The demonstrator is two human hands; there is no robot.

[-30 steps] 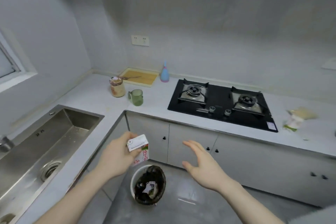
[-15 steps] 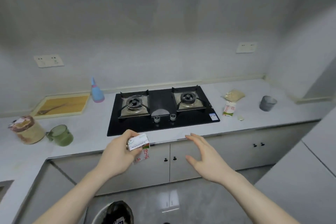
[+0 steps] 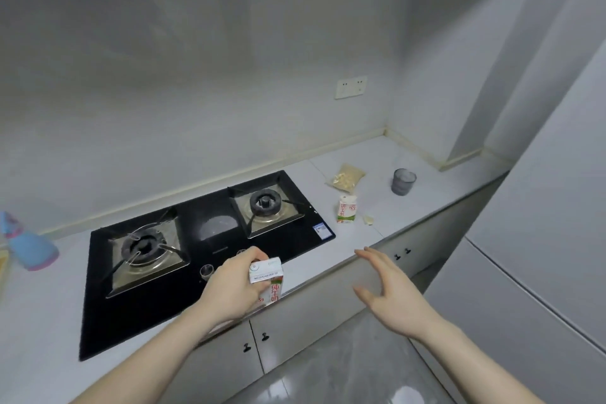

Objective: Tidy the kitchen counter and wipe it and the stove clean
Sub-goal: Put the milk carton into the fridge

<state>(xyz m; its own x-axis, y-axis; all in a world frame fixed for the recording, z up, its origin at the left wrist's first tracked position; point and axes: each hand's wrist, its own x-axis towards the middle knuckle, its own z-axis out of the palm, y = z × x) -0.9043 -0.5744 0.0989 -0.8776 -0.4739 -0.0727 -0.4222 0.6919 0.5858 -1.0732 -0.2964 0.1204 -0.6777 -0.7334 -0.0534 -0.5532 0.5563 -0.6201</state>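
Note:
My left hand grips a small white milk carton with red print, held above the front edge of the black two-burner stove. My right hand is empty, fingers spread, hovering in front of the counter's edge right of the stove. On the white counter to the right of the stove stand a second small carton, a clear bag of yellowish food, a small crumpled scrap and a grey cup.
A blue spray bottle lies at the far left of the counter. White cabinet doors run below the counter. A tall white appliance fills the right side. A wall socket sits above the counter.
The view has swung right, from the sink and the bin on the floor to the stove and right counter. My left hand still holds the carton; both hands keep their pose.

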